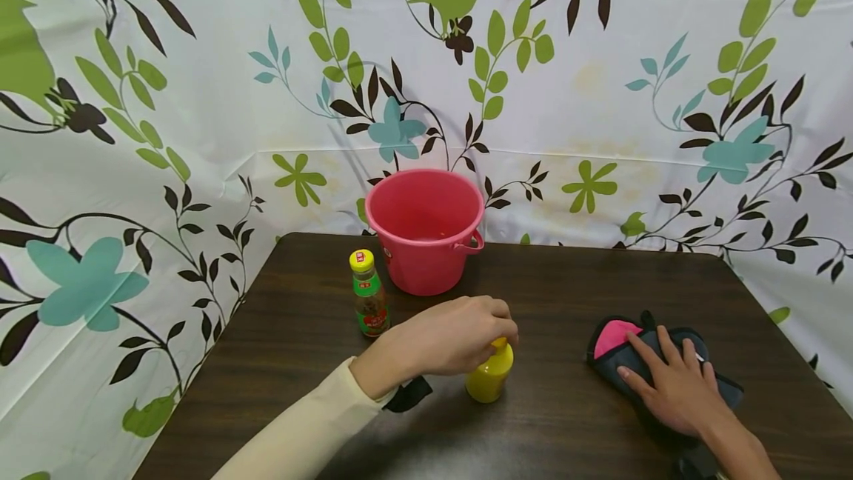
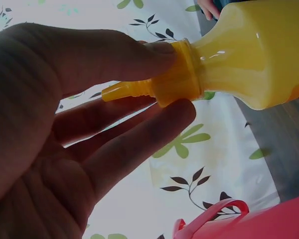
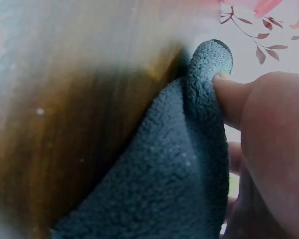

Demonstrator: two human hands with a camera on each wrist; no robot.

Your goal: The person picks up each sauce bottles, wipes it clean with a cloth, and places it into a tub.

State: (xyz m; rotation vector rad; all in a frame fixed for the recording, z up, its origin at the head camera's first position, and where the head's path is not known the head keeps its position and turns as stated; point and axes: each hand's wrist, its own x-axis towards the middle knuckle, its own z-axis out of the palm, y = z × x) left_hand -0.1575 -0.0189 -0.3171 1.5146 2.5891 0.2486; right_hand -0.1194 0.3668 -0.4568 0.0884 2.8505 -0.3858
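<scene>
My left hand (image 1: 460, 335) pinches the orange nozzle cap (image 2: 177, 74) of a yellow squeeze bottle (image 1: 489, 376) between thumb and fingers. The bottle is nearly upright, nozzle end up; I cannot tell whether its base touches the table. At the right, my right hand (image 1: 680, 384) rests with spread fingers on a dark grey fuzzy cloth (image 1: 616, 369) that has a pink patch and a small loop. In the right wrist view the thumb (image 3: 234, 97) lies against the thick edge of this cloth. The palm hides part of it.
A pink bucket (image 1: 426, 265) with a handle stands at the back of the dark wooden table (image 1: 560, 287). Left of it is a glass bottle (image 1: 371, 306) with a yellow cap and green label. A patterned white curtain (image 1: 533, 132) hangs behind the table.
</scene>
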